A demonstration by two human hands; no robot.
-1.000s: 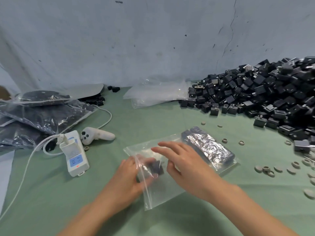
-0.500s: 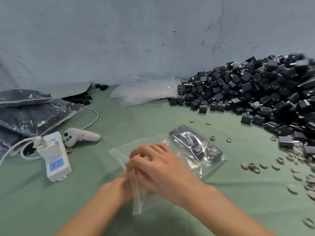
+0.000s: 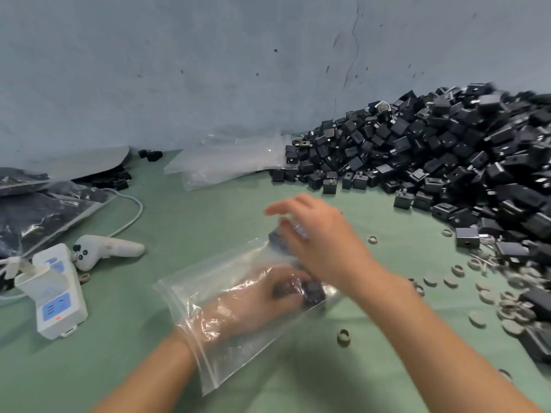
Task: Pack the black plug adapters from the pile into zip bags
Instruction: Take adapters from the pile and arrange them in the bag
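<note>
On the green table (image 3: 179, 210), near centre: a clear zip bag (image 3: 226, 311) lies flat, its open mouth toward the person.
Left hand (image 3: 256, 299): inside the bag up to the wrist, fingers curled round a black adapter (image 3: 310, 290) at the bag's far end; the grip looks closed, though plastic and blur soften it.
Right hand (image 3: 325, 245): outside the bag, fingers spread and loose, resting over the far end, where more dark adapters seem to sit beneath it; whether it grips anything cannot be told.
Pile of black plug adapters (image 3: 447, 162): heaped against the wall at right, very large, well apart from the bag.
Filled bags (image 3: 44, 216): several dark, packed ones stacked at far left.
Empty bags (image 3: 232, 162): a clear stack beside the pile's left edge.
Progress: judged early; a few bags are done, this one only part loaded and unsealed, and most of the stock remains loose.
Other items: white controller (image 3: 107, 251), white device (image 3: 56, 290), grey rings (image 3: 453, 281) scattered at right.
</note>
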